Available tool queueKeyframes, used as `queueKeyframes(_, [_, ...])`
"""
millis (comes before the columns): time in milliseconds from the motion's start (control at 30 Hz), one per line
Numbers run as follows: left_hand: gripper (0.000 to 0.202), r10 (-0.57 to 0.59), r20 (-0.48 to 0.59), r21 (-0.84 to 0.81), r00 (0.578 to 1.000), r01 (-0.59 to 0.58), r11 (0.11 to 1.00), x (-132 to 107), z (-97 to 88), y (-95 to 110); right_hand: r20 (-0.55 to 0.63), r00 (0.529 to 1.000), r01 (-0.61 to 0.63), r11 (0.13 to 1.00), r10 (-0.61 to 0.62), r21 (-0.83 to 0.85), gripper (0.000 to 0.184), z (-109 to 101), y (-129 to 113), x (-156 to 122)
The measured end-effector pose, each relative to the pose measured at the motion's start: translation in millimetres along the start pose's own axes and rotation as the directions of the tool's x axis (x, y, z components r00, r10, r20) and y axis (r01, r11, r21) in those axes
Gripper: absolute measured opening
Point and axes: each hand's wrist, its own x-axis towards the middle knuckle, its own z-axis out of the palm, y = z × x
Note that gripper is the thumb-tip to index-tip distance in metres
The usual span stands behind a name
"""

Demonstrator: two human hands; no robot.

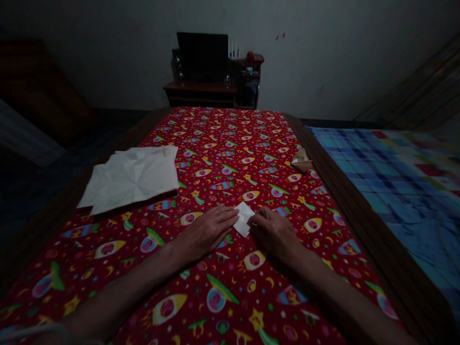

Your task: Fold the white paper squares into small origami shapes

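Observation:
A small folded white paper (244,218) lies on a red patterned cloth (230,153) that covers a table. My left hand (205,231) rests flat beside it, fingers stretched out and together, their tips touching the paper's left edge. My right hand (272,233) lies on the cloth at the paper's right edge, fingers curled and pressing down on that edge.
A stack of creased white paper sheets (131,178) lies at the left of the cloth. A small folded brown paper shape (301,160) sits near the right edge. A blue checked bed (398,177) runs along the right. A dark cabinet with a screen (212,72) stands at the far wall.

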Motion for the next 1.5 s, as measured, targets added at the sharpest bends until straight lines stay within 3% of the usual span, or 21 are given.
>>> queueKeyframes(133, [0.040, -0.021, -0.009, -0.032, 1.000, 0.021, 0.999, -6, -0.3, -2, -0.036, 0.986, 0.165, 0.983, -0.162, 0.079, 0.018, 4, 7, -6])
queueKeyframes(233, [0.040, -0.042, -0.020, -0.073, 0.999, 0.041, 0.997, -6, 0.9, -2, 0.028, 0.975, 0.216, 0.968, -0.221, 0.131, 0.019, -2, 9, -6])
queueKeyframes(467, [0.040, -0.046, -0.013, -0.081, 0.999, 0.044, 0.996, -6, 1.9, -2, 0.134, 0.952, 0.279, 0.960, -0.274, -0.017, 0.020, -6, 4, -3])
queueKeyframes(633, [0.033, -0.013, 0.019, 0.017, 1.000, 0.012, 1.000, -4, -2.6, -1, 0.167, 0.958, 0.223, 0.971, -0.235, 0.084, 0.021, -15, 6, -4])
queueKeyframes(767, [0.029, 0.079, 0.044, 0.161, 0.996, -0.085, 0.983, 5, -8.8, 2, 0.129, 0.969, 0.193, 0.970, -0.212, 0.149, 0.021, -22, 11, -5])
queueKeyframes(900, [0.027, 0.171, 0.100, 0.275, 0.980, -0.193, 0.942, 14, -11.4, 6, 0.087, 0.979, 0.169, 0.976, -0.182, 0.138, 0.024, -16, 16, -6])
queueKeyframes(1033, [0.025, 0.204, 0.108, 0.292, 0.973, -0.227, 0.929, 15, -8.4, 6, 0.048, 0.982, 0.179, 0.980, -0.183, 0.087, 0.032, -7, 19, -5])
queueKeyframes(1133, [0.024, 0.173, 0.050, 0.264, 0.984, -0.180, 0.948, 14, -5.2, 5, 0.008, 0.974, 0.227, 0.972, -0.228, 0.065, 0.027, -2, 19, -3])
queueKeyframes(1300, [0.017, 0.003, -0.036, 0.086, 0.999, 0.000, 0.996, 12, -2.8, 8, -0.037, 0.980, 0.196, 0.975, -0.193, 0.106, 0.018, 1, 21, 2])
queueKeyframes(1500, [0.014, -0.211, -0.144, -0.156, 0.967, 0.188, 0.970, 12, 3.6, 11, -0.010, 1.000, -0.007, 0.949, 0.011, 0.316, 0.023, 1, 21, 10])
